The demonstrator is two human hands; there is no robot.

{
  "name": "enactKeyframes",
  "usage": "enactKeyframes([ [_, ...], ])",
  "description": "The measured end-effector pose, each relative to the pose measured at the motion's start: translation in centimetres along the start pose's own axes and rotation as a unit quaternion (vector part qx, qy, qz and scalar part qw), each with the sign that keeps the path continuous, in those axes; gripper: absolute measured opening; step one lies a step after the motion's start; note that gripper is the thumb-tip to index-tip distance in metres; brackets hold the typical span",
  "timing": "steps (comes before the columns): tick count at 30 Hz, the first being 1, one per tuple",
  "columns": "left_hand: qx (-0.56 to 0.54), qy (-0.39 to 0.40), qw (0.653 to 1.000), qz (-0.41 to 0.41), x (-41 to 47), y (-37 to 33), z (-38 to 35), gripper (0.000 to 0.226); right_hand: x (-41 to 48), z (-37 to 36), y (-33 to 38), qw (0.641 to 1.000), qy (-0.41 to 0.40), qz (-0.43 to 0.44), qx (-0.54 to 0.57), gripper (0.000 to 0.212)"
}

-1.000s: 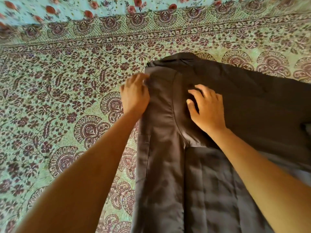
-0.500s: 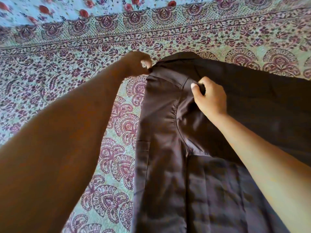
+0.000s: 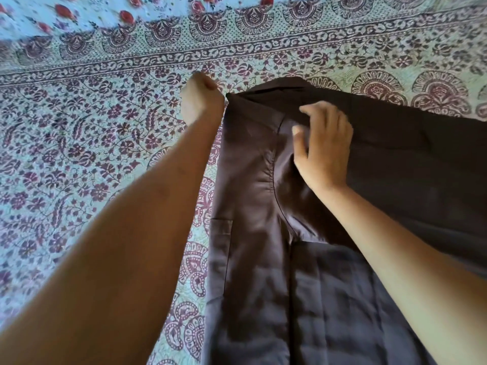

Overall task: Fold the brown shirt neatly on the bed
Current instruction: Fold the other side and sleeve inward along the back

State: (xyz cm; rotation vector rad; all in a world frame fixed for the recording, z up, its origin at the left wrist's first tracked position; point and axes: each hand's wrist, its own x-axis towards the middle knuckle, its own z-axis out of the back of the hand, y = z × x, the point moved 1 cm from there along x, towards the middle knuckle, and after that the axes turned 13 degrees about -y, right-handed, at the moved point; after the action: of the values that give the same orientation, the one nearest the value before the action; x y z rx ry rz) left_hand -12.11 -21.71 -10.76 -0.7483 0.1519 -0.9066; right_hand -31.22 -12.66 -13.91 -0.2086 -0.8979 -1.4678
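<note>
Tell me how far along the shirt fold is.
Done: the brown shirt has its left side folded in lengthways on the bed. In hand: right hand rests by the collar; left hand, blurred, sits at the top corner. Left: the wide right side and the crosswise folds.

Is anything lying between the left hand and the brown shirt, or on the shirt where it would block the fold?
Nothing visible does. The left hand is right beside the top corner of the brown shirt, with only bedspread between them; blur hides any contact. Only the right hand rests on the shirt.
</note>
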Motion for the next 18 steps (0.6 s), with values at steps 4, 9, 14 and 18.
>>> enactKeyframes([
  [4,-0.076,-0.004,0.977,-0.201,-6.2,0.8,0.2,0.027,-2.0,0.3,1.6,0.987,0.094,0.122,0.049,0.049],
  [9,0.152,0.191,0.935,-0.256,-6.0,4.5,-2.2,0.056,-5.2,0.3,0.3,0.976,0.193,0.097,-0.024,0.063],
  [14,0.231,0.259,0.917,-0.195,-1.0,3.3,-1.8,0.055,-6.0,1.5,-1.0,0.966,0.226,0.11,-0.051,0.065],
  [18,0.136,0.214,0.935,-0.248,-5.7,2.1,0.9,0.053,-5.2,1.4,-1.0,0.967,0.228,0.099,-0.056,0.057],
])
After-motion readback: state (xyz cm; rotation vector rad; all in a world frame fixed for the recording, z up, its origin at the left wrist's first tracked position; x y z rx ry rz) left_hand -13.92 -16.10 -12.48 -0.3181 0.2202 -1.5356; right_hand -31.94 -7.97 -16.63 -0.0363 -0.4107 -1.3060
